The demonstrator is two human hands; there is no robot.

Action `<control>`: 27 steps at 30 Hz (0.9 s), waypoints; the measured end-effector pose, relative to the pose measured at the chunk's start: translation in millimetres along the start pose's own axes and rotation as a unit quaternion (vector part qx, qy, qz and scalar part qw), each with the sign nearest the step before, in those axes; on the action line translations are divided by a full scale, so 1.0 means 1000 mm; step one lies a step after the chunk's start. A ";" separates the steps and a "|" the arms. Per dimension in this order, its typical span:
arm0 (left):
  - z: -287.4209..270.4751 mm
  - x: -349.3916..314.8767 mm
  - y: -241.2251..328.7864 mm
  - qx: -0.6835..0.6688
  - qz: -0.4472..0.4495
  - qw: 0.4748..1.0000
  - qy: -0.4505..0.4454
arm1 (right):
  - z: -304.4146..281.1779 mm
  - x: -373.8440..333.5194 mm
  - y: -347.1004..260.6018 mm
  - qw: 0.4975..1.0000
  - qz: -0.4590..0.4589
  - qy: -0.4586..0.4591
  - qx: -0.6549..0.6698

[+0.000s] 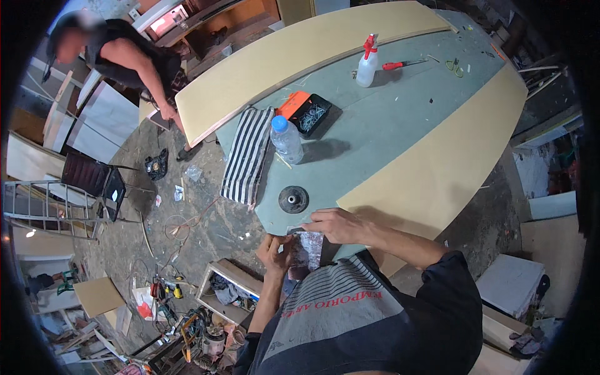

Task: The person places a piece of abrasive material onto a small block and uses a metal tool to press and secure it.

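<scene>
Close to my body, at the table's near edge, is a mottled grey-and-white sheet, held between my two hands. My left hand is closed at its left side, fingers bent. Over its upper edge, my right hand has its fingers pinched together. What the sheet is made of cannot be told. Just beyond my hands a round black disc with a metal centre lies flat on the green tabletop. A clear bottle with a blue cap stands farther off, beside a folded striped cloth.
An open black box of screws, a spray bottle, a red screwdriver and scissors are on the table. A long curved yellow panel lies along its far side. Another person bends at far left. Tools clutter the floor.
</scene>
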State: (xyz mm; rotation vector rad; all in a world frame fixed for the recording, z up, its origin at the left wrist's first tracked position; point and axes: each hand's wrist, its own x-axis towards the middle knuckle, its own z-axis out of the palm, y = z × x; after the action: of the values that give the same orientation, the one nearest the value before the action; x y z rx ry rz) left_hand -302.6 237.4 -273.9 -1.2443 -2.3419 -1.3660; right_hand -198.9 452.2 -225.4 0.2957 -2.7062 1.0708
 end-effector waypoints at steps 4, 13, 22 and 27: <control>-0.001 0.005 0.007 -0.036 -0.012 0.999 -0.001 | -0.006 -0.008 -0.005 1.000 0.022 -0.011 0.001; -0.010 0.023 0.017 -0.005 -0.046 0.997 -0.055 | -0.008 -0.002 -0.006 0.996 0.064 -0.026 0.056; -0.006 0.004 0.004 0.005 -0.032 0.999 -0.022 | 0.000 0.015 0.002 0.998 -0.057 -0.026 -0.022; -0.002 -0.001 0.000 0.007 0.009 1.000 0.014 | -0.006 0.021 0.001 0.996 -0.034 -0.080 0.008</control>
State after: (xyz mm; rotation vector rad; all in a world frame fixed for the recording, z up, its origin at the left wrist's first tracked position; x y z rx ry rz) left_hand -302.4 235.1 -272.9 -1.2310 -2.3113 -1.3502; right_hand -218.3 455.3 -216.3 0.4920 -2.8047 1.0950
